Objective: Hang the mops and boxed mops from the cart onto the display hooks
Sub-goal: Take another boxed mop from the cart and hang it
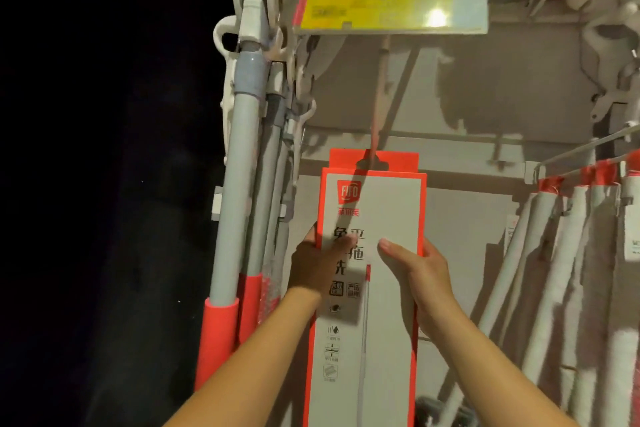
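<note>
A tall white boxed mop point(388, 211) with an orange-red border hangs upright in the middle of the view. Its hang tab sits on the display hook point(379, 94) that runs toward me under the price tag. My left hand point(317, 262) grips the box's left edge, thumb across the front. My right hand point(420, 276) grips the right edge, thumb lying on the white face. Left of the box hang grey-handled mops point(239, 184) with red grips at the bottom.
A yellow price tag point(391, 2) under a red sign hangs at the hook's front end. White mops with red bands point(568, 253) hang on a rail to the right. The far left of the view is dark.
</note>
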A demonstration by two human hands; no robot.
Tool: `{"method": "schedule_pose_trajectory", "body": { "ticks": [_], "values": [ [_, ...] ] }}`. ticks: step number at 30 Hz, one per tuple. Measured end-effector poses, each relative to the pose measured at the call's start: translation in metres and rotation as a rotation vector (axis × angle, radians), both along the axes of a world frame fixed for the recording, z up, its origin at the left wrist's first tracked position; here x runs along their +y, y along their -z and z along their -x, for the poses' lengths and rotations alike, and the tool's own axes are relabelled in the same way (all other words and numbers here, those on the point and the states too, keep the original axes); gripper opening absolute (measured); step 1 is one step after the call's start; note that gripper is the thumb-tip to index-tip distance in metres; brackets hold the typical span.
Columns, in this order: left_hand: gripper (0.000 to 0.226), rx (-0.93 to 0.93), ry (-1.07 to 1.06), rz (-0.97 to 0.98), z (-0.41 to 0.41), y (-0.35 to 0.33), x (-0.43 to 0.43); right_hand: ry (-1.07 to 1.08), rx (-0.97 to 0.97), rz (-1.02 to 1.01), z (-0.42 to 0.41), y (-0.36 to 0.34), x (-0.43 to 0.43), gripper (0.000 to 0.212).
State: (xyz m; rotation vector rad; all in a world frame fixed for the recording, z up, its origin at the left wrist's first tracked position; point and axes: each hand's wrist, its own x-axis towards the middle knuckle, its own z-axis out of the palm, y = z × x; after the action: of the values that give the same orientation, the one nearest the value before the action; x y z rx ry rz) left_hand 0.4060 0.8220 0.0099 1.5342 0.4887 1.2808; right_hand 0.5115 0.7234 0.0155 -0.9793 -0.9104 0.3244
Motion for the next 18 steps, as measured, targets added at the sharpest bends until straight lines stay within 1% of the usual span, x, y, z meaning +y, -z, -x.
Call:
{"method": "schedule_pose_trajectory", "body": {
  "ticks": [2,4,6,8,10,12,18],
  "values": [
    [0.042,-0.005,0.000,-0.069,-0.007,0.004,0.004,-0.023,-0.008,-0.005,-0.008,0.003,0.008,0.042],
    [0.043,-0.007,-0.008,-0.106,-0.013,0.009,0.011,-0.042,-0.026,-0.008,-0.013,0.005,0.014,0.041],
    [0.043,-0.036,-0.007,-0.104,-0.017,0.011,0.012,-0.059,-0.058,-0.008,-0.019,0.007,0.017,0.039],
    [0.045,-0.052,-0.017,-0.116,-0.019,0.013,0.014,-0.039,-0.132,0.015,-0.025,0.009,0.021,0.041],
    [0.048,-0.052,-0.026,-0.125,-0.021,0.017,0.015,0.010,-0.225,0.063,-0.029,0.013,0.024,0.047],
    [0.052,-0.051,-0.033,-0.116,-0.020,0.020,0.014,0.049,-0.269,0.080,-0.031,0.017,0.025,0.048],
    [0.058,0.087,-0.108,-0.088,-0.011,0.017,-0.006,0.169,-0.311,0.108,-0.022,0.025,0.014,0.028]
  ]
}}
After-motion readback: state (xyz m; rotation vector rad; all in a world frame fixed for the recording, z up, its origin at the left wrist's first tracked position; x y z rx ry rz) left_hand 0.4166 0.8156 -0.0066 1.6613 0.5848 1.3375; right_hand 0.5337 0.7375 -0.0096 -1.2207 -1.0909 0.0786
